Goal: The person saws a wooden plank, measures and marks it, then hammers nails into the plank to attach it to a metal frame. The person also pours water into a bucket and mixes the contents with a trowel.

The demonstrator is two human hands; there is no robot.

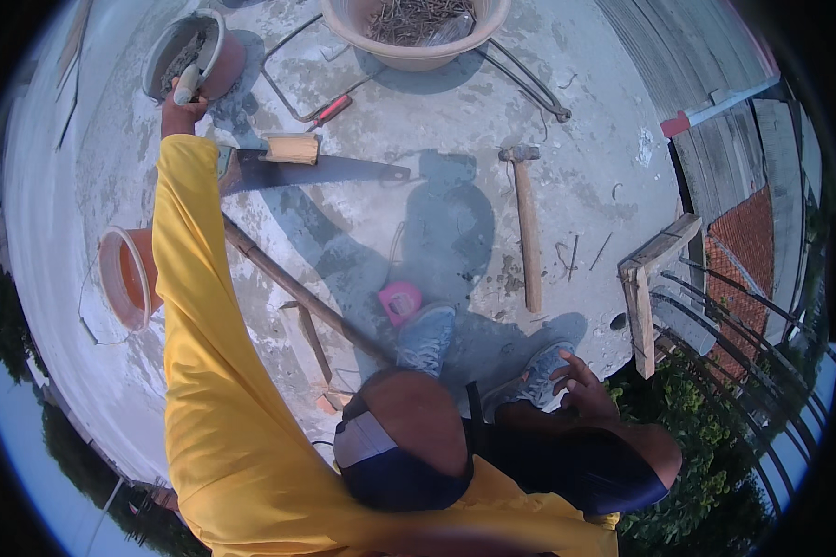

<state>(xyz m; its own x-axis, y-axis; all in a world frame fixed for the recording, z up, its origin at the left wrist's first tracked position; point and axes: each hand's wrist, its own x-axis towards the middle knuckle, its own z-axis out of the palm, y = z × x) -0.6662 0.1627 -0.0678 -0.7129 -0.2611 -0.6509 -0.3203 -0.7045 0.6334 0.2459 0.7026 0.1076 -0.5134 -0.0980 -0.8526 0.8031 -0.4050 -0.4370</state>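
Observation:
My left arm, in a yellow sleeve, reaches to the far left. My left hand is closed around the pale, rounded handle of a tool at the near rim of a mortar bucket. The tool's other end cannot be made out; grey mortar lies inside the bucket. My right hand is beside my right knee, above the right shoe, its fingers loosely apart and nothing in them. Just nearer than the left hand lies a handsaw, with a short wood block against its blade.
A hammer lies right of centre. At the far side stands a basin of rusty metal bits. An orange bucket is tipped at left, near a long pole. A pink object lies by my left shoe. Bars jut out at right.

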